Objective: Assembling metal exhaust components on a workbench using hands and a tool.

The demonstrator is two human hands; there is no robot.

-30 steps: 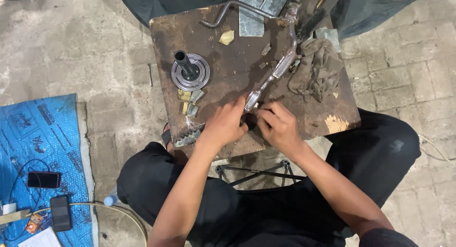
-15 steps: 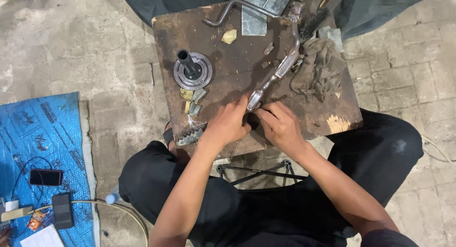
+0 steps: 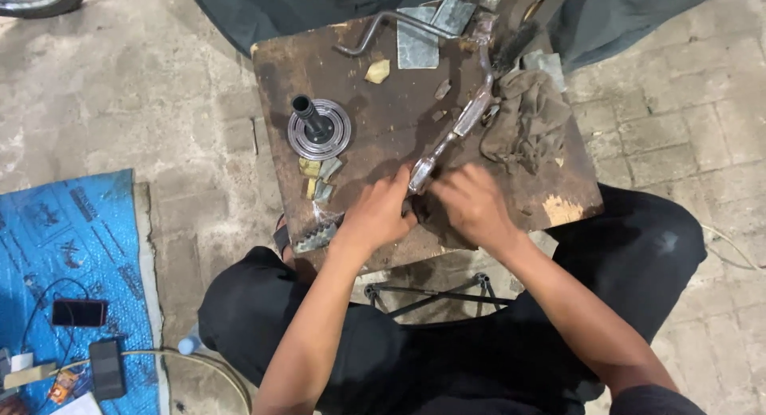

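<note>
**Both hands close in on the lower end of a metal lever**

Nearest the camera, the person's black-clad knees frame a dark, stained worktop point(image 3: 383, 104). The left hand point(image 3: 375, 215) and right hand point(image 3: 471, 203) meet at its near edge, fingers curled around the lower end of a long metal lever point(image 3: 455, 132). How tightly either grip is closed there cannot be told, as the fingers hide the contact.

Compared with half a second ago, the hands sit in much the same spot; only the view has drifted slightly.

Left of the hands lie small pale scraps point(image 3: 319, 179), and beyond them a round metal disc with an upright shaft point(image 3: 317, 129). To the right rests a crumpled grey rag point(image 3: 531, 116). Farthest back lie a bent rod point(image 3: 375, 28) and grey sheet pieces point(image 3: 419, 40).
</note>
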